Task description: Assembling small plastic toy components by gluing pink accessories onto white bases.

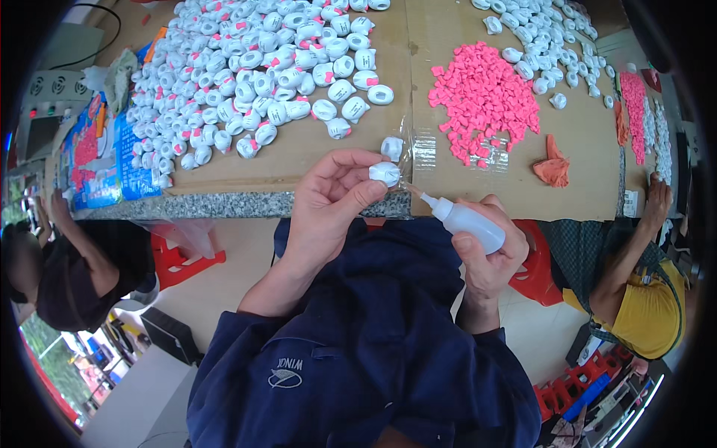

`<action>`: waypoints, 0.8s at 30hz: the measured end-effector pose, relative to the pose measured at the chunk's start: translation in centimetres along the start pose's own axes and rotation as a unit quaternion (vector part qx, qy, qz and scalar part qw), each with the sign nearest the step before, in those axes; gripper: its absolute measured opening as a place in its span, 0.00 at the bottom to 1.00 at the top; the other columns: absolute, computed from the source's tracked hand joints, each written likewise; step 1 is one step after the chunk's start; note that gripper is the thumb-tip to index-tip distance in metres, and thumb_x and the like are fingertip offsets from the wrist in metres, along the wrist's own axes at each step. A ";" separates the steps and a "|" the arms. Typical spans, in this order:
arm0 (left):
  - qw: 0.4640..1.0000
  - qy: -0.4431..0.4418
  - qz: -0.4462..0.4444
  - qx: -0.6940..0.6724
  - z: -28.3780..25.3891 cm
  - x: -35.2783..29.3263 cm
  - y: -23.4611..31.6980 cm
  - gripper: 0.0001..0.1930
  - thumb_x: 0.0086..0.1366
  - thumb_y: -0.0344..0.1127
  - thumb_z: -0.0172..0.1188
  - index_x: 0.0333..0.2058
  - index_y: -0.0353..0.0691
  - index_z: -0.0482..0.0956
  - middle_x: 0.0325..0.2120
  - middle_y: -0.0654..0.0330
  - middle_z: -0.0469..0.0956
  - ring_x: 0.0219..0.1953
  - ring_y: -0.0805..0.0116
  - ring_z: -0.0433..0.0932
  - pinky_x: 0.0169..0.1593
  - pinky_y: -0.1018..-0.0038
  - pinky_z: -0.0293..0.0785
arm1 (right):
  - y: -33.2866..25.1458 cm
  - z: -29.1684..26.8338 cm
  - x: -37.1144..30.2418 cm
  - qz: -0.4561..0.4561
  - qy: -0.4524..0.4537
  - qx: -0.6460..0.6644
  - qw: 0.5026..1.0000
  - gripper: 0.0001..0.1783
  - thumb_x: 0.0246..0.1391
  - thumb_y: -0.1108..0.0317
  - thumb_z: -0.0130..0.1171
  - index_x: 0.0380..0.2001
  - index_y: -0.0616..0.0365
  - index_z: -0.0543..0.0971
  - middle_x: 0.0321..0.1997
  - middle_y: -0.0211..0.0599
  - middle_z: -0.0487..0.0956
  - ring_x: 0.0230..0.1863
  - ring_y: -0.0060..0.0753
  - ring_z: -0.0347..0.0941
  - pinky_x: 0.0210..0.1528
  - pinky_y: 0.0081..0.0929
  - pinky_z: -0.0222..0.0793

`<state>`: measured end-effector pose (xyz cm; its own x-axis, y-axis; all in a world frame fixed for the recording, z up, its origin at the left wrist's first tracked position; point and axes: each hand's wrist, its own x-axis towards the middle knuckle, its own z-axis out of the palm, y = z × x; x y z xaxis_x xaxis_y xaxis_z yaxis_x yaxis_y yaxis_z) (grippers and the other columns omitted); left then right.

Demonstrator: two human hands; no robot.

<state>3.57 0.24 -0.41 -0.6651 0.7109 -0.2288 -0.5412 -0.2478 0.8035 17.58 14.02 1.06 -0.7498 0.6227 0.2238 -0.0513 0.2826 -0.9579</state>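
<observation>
Between thumb and fingers, my left hand (pixel 328 196) pinches a small white plastic head-shaped piece (pixel 384 175) near the table's front edge. My right hand (pixel 491 257) grips a white squeeze bottle (pixel 470 225). Its thin nozzle points left toward the pinched piece, with a small gap between them. Just beyond my left fingertips lies another white piece (pixel 391 147). A heap of small pink bow-like parts (pixel 485 97) sits on the cardboard to the right. Many white pieces (pixel 254 82), several showing pink parts on them, spread over the left side.
More white pieces (pixel 534 33) lie at the far right, and a crumpled orange rubber scrap (pixel 553 164) is near the front edge. Cardboard (pixel 441 157) covers the granite-edged table (pixel 239 204). Co-workers sit at left (pixel 82 269) and right (pixel 635 291), beside red stools (pixel 179 261).
</observation>
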 end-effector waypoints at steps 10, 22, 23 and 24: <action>1.000 0.006 -0.001 0.004 -0.1 0.1 -0.3 0.14 0.56 0.24 0.57 0.41 0.32 0.68 0.40 0.55 0.73 0.40 0.72 0.74 0.41 0.80 0.71 | -0.1 0.1 0.0 0.018 -0.014 0.000 1.000 0.18 0.34 0.72 0.66 0.32 0.69 0.77 0.21 0.35 0.74 0.21 0.23 0.63 0.23 0.18 0.57; 1.000 0.018 0.004 -0.006 0.0 0.1 -0.3 0.13 0.56 0.23 0.56 0.41 0.33 0.68 0.40 0.55 0.73 0.40 0.70 0.74 0.40 0.79 0.70 | -0.2 -0.1 -0.1 0.040 -0.010 0.000 0.999 0.17 0.36 0.71 0.65 0.32 0.69 0.77 0.21 0.34 0.74 0.21 0.22 0.62 0.23 0.18 0.56; 1.000 0.020 0.005 -0.006 0.0 0.0 -0.3 0.13 0.56 0.23 0.56 0.41 0.33 0.68 0.40 0.55 0.73 0.39 0.70 0.74 0.40 0.79 0.70 | -0.2 -0.1 -0.1 0.042 -0.011 0.002 0.999 0.17 0.36 0.71 0.65 0.32 0.69 0.77 0.21 0.34 0.74 0.22 0.22 0.62 0.23 0.18 0.56; 1.000 0.020 0.005 -0.006 0.0 0.0 -0.2 0.13 0.56 0.23 0.56 0.41 0.33 0.68 0.40 0.55 0.73 0.39 0.70 0.74 0.40 0.79 0.70 | -0.2 -0.1 0.0 0.042 -0.010 0.002 0.999 0.17 0.36 0.71 0.65 0.32 0.69 0.77 0.21 0.34 0.74 0.22 0.22 0.62 0.23 0.18 0.56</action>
<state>3.66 0.29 -0.64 -0.6897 0.6821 -0.2430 -0.5408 -0.2619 0.7994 17.66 13.99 1.27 -0.7651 0.6288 0.1390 0.0095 0.2269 -0.9739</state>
